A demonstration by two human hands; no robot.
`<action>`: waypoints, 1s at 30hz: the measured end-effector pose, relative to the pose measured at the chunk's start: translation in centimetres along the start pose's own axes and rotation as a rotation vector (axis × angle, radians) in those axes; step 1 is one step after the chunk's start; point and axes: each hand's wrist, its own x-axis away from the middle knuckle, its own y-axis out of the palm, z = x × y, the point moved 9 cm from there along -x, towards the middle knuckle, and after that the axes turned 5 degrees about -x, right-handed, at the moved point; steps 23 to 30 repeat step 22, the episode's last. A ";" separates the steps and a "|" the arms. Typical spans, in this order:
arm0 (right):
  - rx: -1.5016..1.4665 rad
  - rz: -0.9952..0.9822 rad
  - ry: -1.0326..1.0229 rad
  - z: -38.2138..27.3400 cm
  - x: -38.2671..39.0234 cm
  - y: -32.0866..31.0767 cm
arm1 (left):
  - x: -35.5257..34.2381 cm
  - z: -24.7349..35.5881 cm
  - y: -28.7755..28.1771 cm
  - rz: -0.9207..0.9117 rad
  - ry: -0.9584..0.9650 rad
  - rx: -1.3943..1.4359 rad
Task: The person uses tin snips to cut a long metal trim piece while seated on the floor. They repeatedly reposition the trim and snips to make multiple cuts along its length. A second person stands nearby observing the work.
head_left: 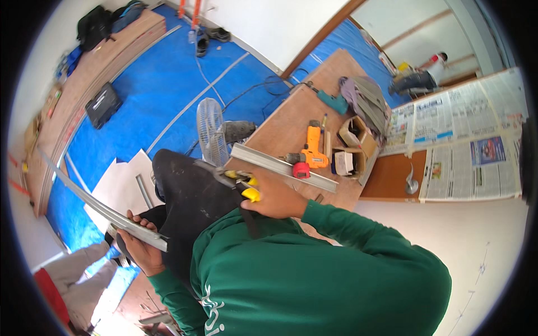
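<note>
My left hand point(141, 246) grips one end of a long thin grey metal channel point(95, 204), which runs up and to the left over the blue floor sheet. My right hand point(278, 199) is closed on yellow-handled tin snips point(245, 186), whose dark blades point left over my black-trousered knee point(188, 193). Both arms wear green long sleeves. The snips sit close to the edge of a wooden work table point(286, 126), apart from the channel in my left hand.
On the table lie a second metal track point(280, 164), an orange drill point(314, 148), a red tape measure point(301, 170), cardboard boxes point(356, 137) and a teal tool point(334, 102). A floor fan point(212, 131), a black case point(102, 105) and white sheets point(120, 185) sit on the floor. Another person point(420, 78) crouches far off.
</note>
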 end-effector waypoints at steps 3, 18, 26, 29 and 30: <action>-0.012 0.098 0.302 7.6 5.6 -1.7 | -1.5 -1.6 -0.8 -0.050 -0.091 -0.080; 0.501 0.048 0.634 19.3 17.4 5.1 | -2.9 -4.4 -2.7 -0.088 -0.207 -0.103; 0.520 -0.110 0.633 18.6 14.5 6.0 | -2.3 -4.4 -5.3 0.018 -0.139 -0.123; 0.520 -0.110 0.633 18.6 14.5 6.0 | -2.3 -4.4 -5.3 0.018 -0.139 -0.123; 0.520 -0.110 0.633 18.6 14.5 6.0 | -2.3 -4.4 -5.3 0.018 -0.139 -0.123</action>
